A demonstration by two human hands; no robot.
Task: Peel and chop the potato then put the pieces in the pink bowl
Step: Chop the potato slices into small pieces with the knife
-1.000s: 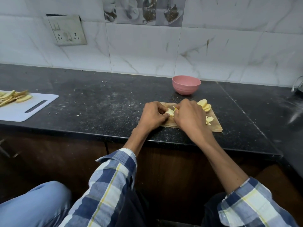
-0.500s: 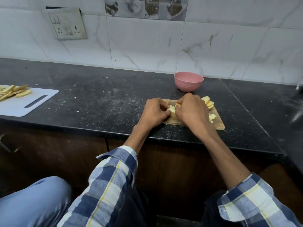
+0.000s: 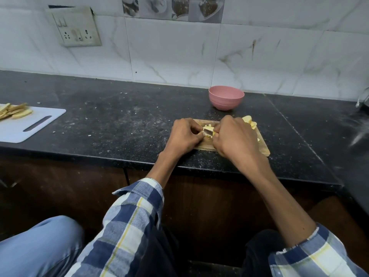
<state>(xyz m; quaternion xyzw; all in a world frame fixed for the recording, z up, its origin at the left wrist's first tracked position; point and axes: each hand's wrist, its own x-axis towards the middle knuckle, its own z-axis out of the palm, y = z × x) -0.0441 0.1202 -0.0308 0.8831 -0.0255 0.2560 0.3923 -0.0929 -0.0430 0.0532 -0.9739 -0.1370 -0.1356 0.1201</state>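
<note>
A small wooden cutting board lies near the counter's front edge. On it my left hand pinches a pale yellow potato piece with curled fingers. My right hand grips a knife; only a short stretch of its blade shows between the hands, set on the piece. Cut potato slices are piled at the board's far right, partly hidden by my right hand. The pink bowl stands just behind the board near the wall; its inside is not visible.
A white cutting board with several potato strips sits at the counter's left edge. The black counter is speckled with crumbs. A tiled wall with a switch plate runs behind. A dark object sits at far right.
Both hands stay on the board around the potato piece; the knife blade now shows between them. The camera view has tilted slightly.
</note>
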